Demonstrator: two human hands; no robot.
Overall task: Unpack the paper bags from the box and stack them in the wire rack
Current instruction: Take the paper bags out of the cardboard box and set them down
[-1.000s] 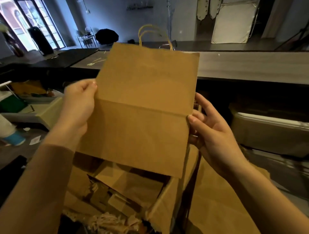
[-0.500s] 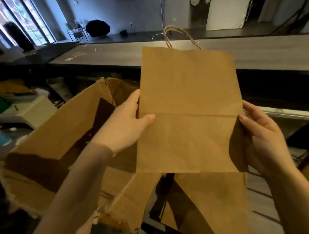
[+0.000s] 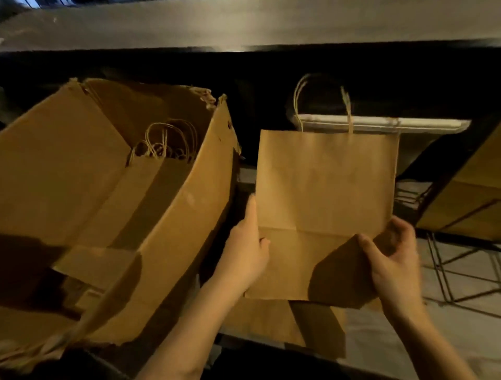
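Moved right of the cardboard box [image 3: 162,230], the paper bag [image 3: 325,190] is gripped by left hand [image 3: 248,257] and right hand [image 3: 390,268]; more bags [image 3: 151,173] remain boxed.

- A long grey wood-grain counter top [image 3: 244,24] spans the far side, with a soft sheen at its middle.
- Directly beneath the counter lies a black shadowed recess [image 3: 162,65].
- Below the counter's right half, a pale white horizontal bar [image 3: 420,123] shows.
- Above the counter's left end, a sliver of bluish daylight [image 3: 32,2].
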